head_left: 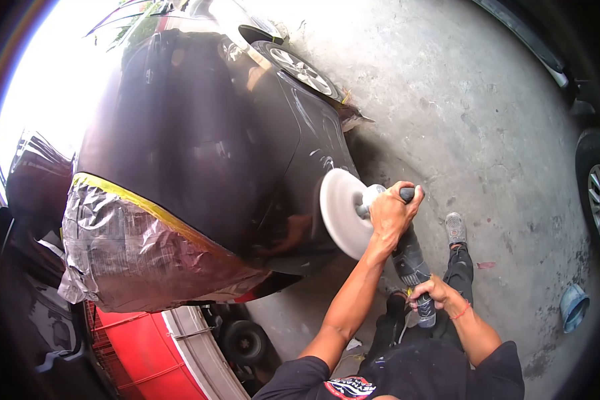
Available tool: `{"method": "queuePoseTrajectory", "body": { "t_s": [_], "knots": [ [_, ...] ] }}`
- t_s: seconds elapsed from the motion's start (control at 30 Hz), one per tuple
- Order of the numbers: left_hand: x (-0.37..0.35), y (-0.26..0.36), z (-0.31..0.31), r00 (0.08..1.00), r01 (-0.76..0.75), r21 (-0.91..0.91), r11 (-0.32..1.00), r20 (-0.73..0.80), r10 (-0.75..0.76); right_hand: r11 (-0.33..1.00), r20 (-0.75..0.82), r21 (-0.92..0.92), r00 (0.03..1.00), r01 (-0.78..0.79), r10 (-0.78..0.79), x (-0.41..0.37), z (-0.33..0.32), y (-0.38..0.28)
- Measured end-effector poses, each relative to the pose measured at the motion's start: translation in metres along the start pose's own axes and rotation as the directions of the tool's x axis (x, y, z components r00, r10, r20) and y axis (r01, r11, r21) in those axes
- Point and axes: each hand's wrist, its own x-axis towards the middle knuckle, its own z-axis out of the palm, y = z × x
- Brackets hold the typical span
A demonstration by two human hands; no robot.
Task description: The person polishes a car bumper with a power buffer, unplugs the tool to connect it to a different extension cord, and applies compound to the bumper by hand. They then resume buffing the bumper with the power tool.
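- Far left of the grip, I see a crinkly silver sheet [133, 243] stuck over part of the car.
- Yellow tape [123, 192] runs along the top edge of that sheet.
- Left of the grip and nearer the person's body, I see a big red panel [147, 350].
- The dark car [207, 133] is just left of the grip, and it is shiny.
- A loose-looking black wheel [245, 343] sits behind the grip, on its left.
- A car wheel with silver spokes [303, 70] is ahead of the grip, a bit left.
- The round white pad [343, 213] is just left of the left hand, at the front of the tool. It is beside the dark car, but I cannot tell if they touch.
- I have the left hand [392, 210] wrapped tight around the front handle, with the handle's black end [407, 194] poking out.
- The polishing tool [412, 263] reaches from one hand to the other.
- I have the right hand [431, 292] curled tight around the tool's back part.
- Right of the grip, one shoe [455, 230] stands on the gray floor [513, 160].
- Far right of the grip, I see a blue bucket [573, 308] lying tipped over.
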Motion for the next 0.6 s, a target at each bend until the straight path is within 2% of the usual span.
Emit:
{"method": "queuePoseTrajectory", "body": {
  "t_s": [0.1,0.17,0.23,0.4,0.47,0.53,0.57,0.6],
  "knots": [
    [0.0,-0.012,0.017,1.0,0.017,0.0,1.0,0.023,-0.017,1.0,-0.037,0.005,0.999,-0.015,0.015,0.004,-0.008,0.004],
    [-0.002,-0.017,0.024,0.999,0.023,0.001,1.0,0.039,-0.023,1.0,-0.007,0.026,1.0,-0.013,0.013,0.009,-0.016,0.011],
    [-0.008,-0.021,0.03,0.997,-0.07,-0.003,0.998,-0.014,0.07,0.999,-0.009,0.043,1.0,-0.016,0.016,0.009,-0.021,0.018],
    [-0.032,-0.023,0.031,0.998,-0.064,-0.027,0.998,-0.006,0.064,0.999,-0.077,0.021,0.996,-0.038,0.04,0.002,-0.027,0.039],
    [-0.042,-0.022,0.03,0.996,-0.086,-0.029,0.996,-0.013,0.086,1.0,-0.001,-0.002,1.0,0.008,-0.008,0.0,-0.031,0.047],
    [-0.053,-0.013,0.022,0.993,-0.113,0.068,0.991,-0.01,0.114,1.0,0.05,-0.004,0.998,-0.022,0.022,0.004,-0.04,0.061],
    [-0.057,-0.013,0.019,0.981,-0.18,0.087,0.98,-0.054,0.185,1.0,0.11,-0.005,0.994,-0.004,0.005,0.004,-0.04,0.064],
    [-0.06,-0.01,0.014,0.981,-0.186,0.09,0.978,-0.039,0.191,1.0,0.168,-0.004,0.986,0.014,-0.013,0.005,-0.039,0.066]
  ]
}}
